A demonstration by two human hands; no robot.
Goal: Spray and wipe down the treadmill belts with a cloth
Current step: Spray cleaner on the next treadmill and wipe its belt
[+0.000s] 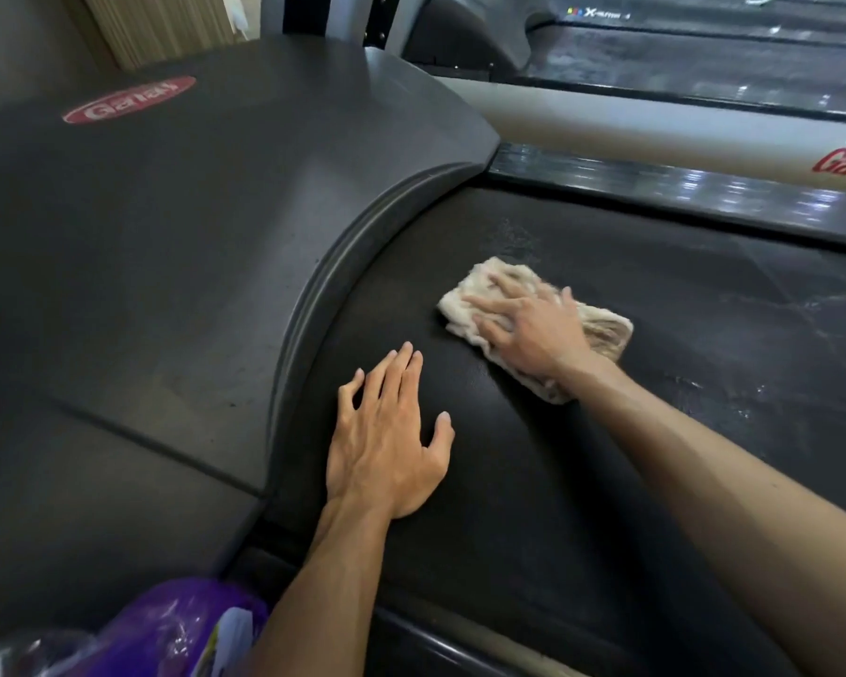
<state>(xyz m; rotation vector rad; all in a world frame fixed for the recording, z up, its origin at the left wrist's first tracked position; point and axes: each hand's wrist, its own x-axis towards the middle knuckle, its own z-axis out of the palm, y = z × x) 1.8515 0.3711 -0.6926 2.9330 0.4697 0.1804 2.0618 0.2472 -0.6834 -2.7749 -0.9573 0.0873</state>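
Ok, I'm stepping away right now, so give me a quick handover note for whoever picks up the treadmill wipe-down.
Left hand: flat on the treadmill belt, fingers straight, holding nothing.
Right hand: pressing the cloth flat on the belt, near the motor cover.
Purple spray bottle: at the lower left edge, beside the left forearm, not in hand.
Done: spray marks show on the belt to the right of the cloth.
Left: wipe the marked stretch; the next treadmill's belt also looks wet.

A ribbed beige wall panel [162,26] stands at the upper left. A second dark treadmill with a wet-looking belt [704,61] sits behind, reflecting overhead light.
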